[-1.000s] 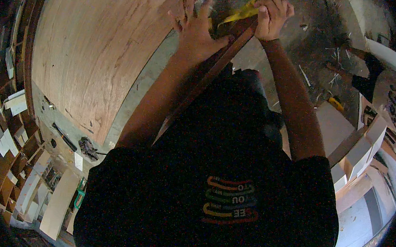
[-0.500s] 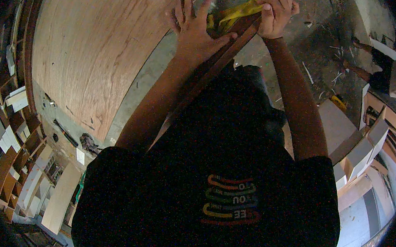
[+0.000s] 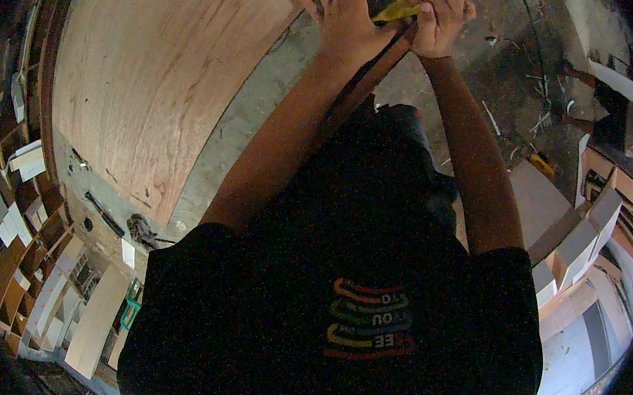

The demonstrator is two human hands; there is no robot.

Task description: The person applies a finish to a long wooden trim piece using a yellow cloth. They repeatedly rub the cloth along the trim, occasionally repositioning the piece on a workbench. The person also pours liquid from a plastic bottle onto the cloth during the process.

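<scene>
My left hand (image 3: 344, 26) is spread at the top centre, thumb reaching onto a long brown wooden strip (image 3: 381, 66), fingers over the right edge of the large pale plywood sheet (image 3: 147, 70). My right hand (image 3: 438, 24) is curled round the upper part of the strip, beside and partly over a yellow, thin, crumpled-looking piece (image 3: 394, 10); which of the two it grips more is hard to tell. The strip runs diagonally down toward my body, its lower part hidden behind my left forearm and dark clothing.
Wooden shelving (image 3: 24, 270) with loose white boards lines the left rim, near a leaning pale board (image 3: 95, 321). Light panels and box pieces (image 3: 585, 228) stand at the right. Scraps and a small yellow tool (image 3: 542, 164) lie on the concrete floor (image 3: 476, 91).
My left hand and forearm have shifted right and upward, closer to my right hand, covering more of the yellow piece. My right hand stays closed at nearly the same spot.
</scene>
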